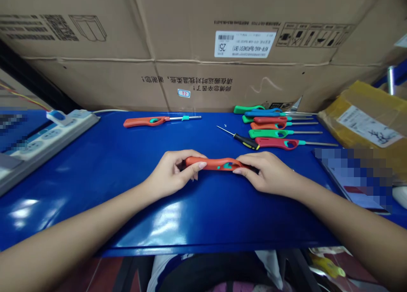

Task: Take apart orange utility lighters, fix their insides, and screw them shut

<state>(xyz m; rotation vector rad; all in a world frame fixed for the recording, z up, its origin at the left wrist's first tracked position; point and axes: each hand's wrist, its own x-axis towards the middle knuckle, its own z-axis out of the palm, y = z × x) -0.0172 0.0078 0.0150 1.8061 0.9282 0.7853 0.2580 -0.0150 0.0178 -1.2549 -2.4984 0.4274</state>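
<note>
An orange utility lighter (213,164) with a teal trigger is held level above the blue table, between my two hands. My left hand (181,169) grips its butt end, thumb along the near side. At the trigger end, my right hand (265,171) pinches it between thumb and fingers; that tip is partly hidden, and no metal tube shows beyond the fingers. Just behind my right hand lies a black and yellow screwdriver (246,141). Several finished-looking lighters in red, green, orange and blue lie near it, among them a red lighter (276,143). Farther left rests another orange lighter (143,122) with its metal tube.
A large cardboard box (190,46) walls off the back of the blue table (133,224). At left stands a white power strip (47,139) with a plug in it. On the right are a taped parcel (352,114) and a blurred flat device (352,182).
</note>
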